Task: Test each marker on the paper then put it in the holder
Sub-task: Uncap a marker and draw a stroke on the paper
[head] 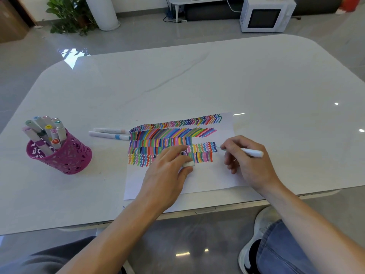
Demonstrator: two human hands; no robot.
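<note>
Table top [197, 80] is super glossy, white with faint grey veins like polished stone, throwing back the lights. The paper [207, 180] on it is plain matt white, and the ink rows look flat, no shine. Holder [65, 157] is magenta with a cut-out lace pattern, could be plastic or coated metal, hard to call from here. The markers [45, 131] in it have smooth plastic barrels with a slight sheen, same for the marker [250, 152] over the sheet and the white cap [188, 164]. Floor [138, 34] is shiny grey tile, jeans [286, 248] are matt blue denim.
</note>
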